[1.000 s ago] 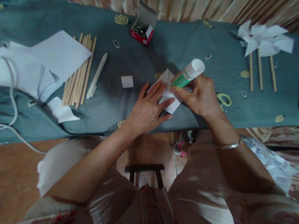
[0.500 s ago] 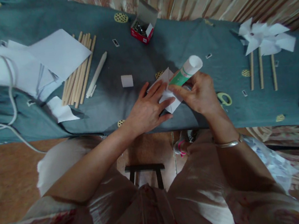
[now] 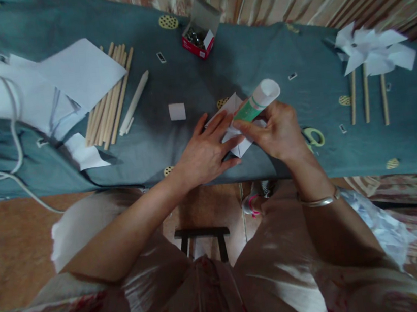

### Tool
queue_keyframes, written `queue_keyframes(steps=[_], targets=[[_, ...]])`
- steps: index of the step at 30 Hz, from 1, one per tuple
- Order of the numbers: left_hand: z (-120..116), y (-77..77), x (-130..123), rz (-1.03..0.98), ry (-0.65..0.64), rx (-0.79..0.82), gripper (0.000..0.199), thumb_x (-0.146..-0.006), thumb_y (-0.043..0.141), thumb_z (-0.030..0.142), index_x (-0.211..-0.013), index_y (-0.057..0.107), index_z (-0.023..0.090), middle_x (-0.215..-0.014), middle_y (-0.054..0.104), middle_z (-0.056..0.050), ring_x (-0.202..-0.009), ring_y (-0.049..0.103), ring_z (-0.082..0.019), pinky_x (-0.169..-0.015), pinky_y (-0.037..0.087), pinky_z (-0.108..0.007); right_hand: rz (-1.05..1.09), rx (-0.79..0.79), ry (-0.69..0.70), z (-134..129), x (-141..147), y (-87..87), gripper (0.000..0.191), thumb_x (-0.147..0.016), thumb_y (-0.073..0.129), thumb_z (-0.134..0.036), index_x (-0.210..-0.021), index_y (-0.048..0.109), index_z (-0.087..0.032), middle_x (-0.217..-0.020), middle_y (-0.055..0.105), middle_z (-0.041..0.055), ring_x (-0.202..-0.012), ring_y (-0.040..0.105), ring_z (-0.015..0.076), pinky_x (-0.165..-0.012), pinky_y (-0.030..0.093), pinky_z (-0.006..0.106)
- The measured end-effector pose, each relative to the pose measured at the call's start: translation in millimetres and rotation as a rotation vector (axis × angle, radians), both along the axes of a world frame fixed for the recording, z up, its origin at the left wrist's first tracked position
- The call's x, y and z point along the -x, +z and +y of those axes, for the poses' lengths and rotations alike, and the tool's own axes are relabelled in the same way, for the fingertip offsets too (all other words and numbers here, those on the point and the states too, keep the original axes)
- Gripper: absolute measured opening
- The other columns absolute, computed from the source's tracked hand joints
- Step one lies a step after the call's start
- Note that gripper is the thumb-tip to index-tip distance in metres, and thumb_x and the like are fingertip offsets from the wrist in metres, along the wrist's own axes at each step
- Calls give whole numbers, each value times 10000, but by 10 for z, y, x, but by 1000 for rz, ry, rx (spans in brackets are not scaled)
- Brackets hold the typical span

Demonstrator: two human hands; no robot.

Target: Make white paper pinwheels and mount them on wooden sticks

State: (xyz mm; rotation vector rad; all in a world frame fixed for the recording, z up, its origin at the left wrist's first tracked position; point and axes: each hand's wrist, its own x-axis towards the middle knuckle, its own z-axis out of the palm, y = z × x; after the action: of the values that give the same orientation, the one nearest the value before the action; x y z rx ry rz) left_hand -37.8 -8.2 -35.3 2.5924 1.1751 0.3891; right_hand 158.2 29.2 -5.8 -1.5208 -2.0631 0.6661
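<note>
In the head view, the left hand [image 3: 208,153] lies flat with its fingers spread open on the folded white paper [image 3: 242,148]. The right hand [image 3: 280,128] reaches in from the other side, fingers closed around a leaning green and white glue stick [image 3: 251,109], low end at the paper, which lies on the blue-green cloth [image 3: 168,87]

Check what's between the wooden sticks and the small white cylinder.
Head view: between the wooden sticks and the cylinder lies a white pen-like tool, then bare cloth.
</note>
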Motion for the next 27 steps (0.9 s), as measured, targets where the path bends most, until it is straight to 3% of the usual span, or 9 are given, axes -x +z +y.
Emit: queue_keyframes(steps=[14, 27], targets=[[3, 8, 11, -23, -8, 2, 522, -956, 580, 528, -1400, 578, 254, -1620, 402, -130, -1533, 298, -342, -1242, 213, -606, -43, -26, -4, -50, -3, 25, 250, -831, 706, -467, -889, 703, -224, -865, 747, 67, -778, 696, 263, -756, 560, 435], [8, 7, 13, -5, -10, 25, 553, -949, 575, 560, -1411, 573, 259, -1635, 370, -142, -1545, 271, -344, -1244, 209, -606, -61, -47, -43, -76, -46, -44, 315, -831, 701, -500, -960, 710, -213, -857, 752, 69, -763, 684, 251, -762, 554, 420]])
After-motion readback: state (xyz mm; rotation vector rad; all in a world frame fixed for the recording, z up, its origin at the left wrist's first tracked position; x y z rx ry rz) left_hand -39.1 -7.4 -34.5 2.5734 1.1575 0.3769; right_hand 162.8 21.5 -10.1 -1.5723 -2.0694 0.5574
